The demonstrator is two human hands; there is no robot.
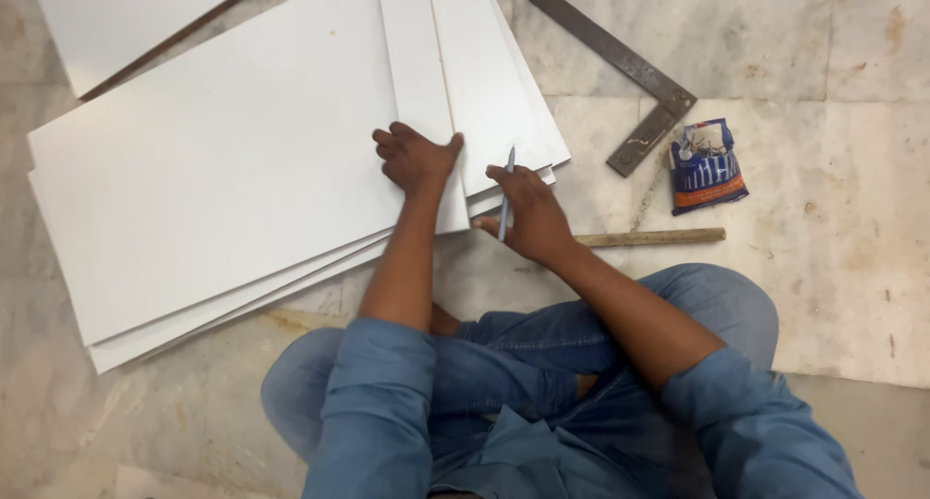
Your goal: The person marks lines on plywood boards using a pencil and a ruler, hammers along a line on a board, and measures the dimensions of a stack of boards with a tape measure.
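Observation:
My left hand [415, 157] rests with curled fingers on a narrow white board strip [418, 63] that lies on top of a large white board [223, 160]. My right hand [528, 213] holds a thin blue pencil [507, 184] upright, its tip near the strip's right edge. More white boards [489, 73] are stacked under and to the right of the strip. I sit on the floor with my knees in blue jeans under my arms.
A metal try square [630, 73] lies on the marble floor at the upper right. A small blue and orange packet [707, 165] sits beside it. A wooden stick [654, 236] lies right of my right hand. Another white board [116, 15] lies at the top left.

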